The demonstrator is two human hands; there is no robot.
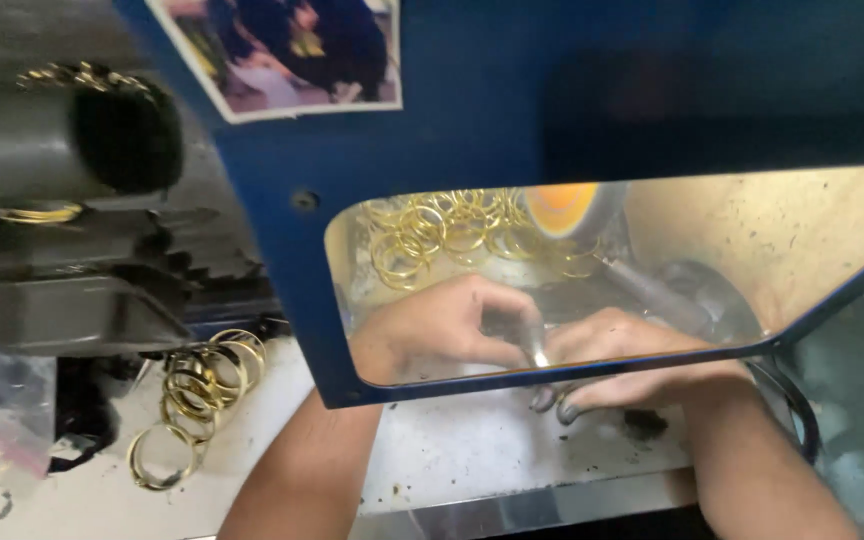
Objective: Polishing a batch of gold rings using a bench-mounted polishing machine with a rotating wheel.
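Behind the clear window of the blue guard (pixel 432 130) both hands meet on one small shiny piece (pixel 538 352), just beside the orange wheel (pixel 562 208). The left hand (pixel 442 325) is closed around it, the right hand (pixel 622 350) pinches it too. One heap of gold rings (pixel 432 230) lies inside behind the hands, another heap of rings (pixel 197 385) lies outside on the white bench (pixel 492 450) — which heap is finished, I cannot tell.

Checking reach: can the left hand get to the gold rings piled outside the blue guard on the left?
Probably yes. The left hand is behind the guard window, but pulled back, nothing seems to block the way across the bench to the rings.
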